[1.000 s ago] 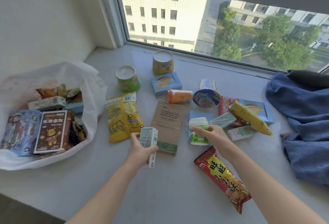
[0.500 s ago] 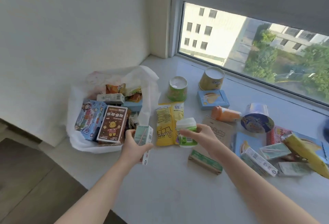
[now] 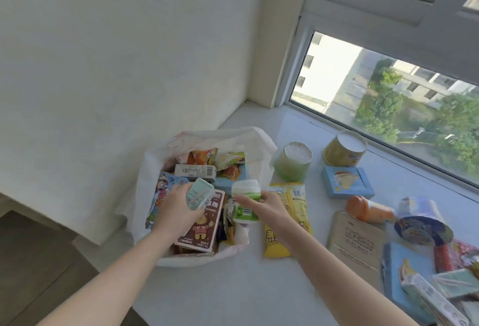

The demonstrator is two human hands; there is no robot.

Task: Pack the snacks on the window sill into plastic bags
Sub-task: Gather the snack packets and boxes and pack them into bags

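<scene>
Both hands loaded at the mouth of the plastic bag [image 3: 149, 167]

The left hand [image 3: 175, 208] grips a pale green carton [image 3: 200, 193], its long axis tilted, right above the boxes packed inside. The right hand [image 3: 270, 209] holds a green-and-white bottle [image 3: 245, 201] roughly upright over the bag's right edge. The bag's middle lies below and to the left, nearer the left hand. Other snacks wait to the right on the window sill [image 3: 233, 297].
</scene>
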